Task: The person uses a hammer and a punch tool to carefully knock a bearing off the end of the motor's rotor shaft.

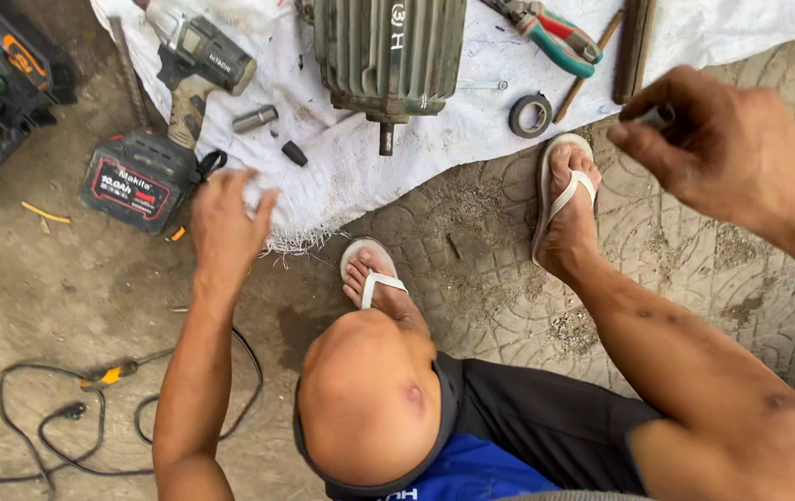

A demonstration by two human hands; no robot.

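The left hand (pixel 226 218) is closed around a small whitish item, mostly hidden by the fingers, so its kind cannot be told. This hand is positioned over the frayed near edge of the white cloth (pixel 360 158) that is spread on the ground.

The right hand (pixel 708 139) is raised near the cloth's right corner. It pinches a small grey metal piece (pixel 659 116) between thumb and fingertips; only the tip of the piece shows.

Items referenced to the cloth:
- A ribbed grey-green electric motor (pixel 388 56) lies at the middle, shaft end pointing toward the person.
- A cordless power tool (pixel 195 60) lies at the left side, with its battery pack (pixel 141 181) resting just off the left edge.
- A metal socket (pixel 256 119) and a small black bit (pixel 294 153) lie between the tool and the motor.
- A roll of black tape (pixel 530 115) lies right of the motor.
- Pliers with red-and-teal handles (pixel 551 35) lie at the far right.

Both feet in white sandals (pixel 560 190) rest on the patterned pavement just beside the near edge.
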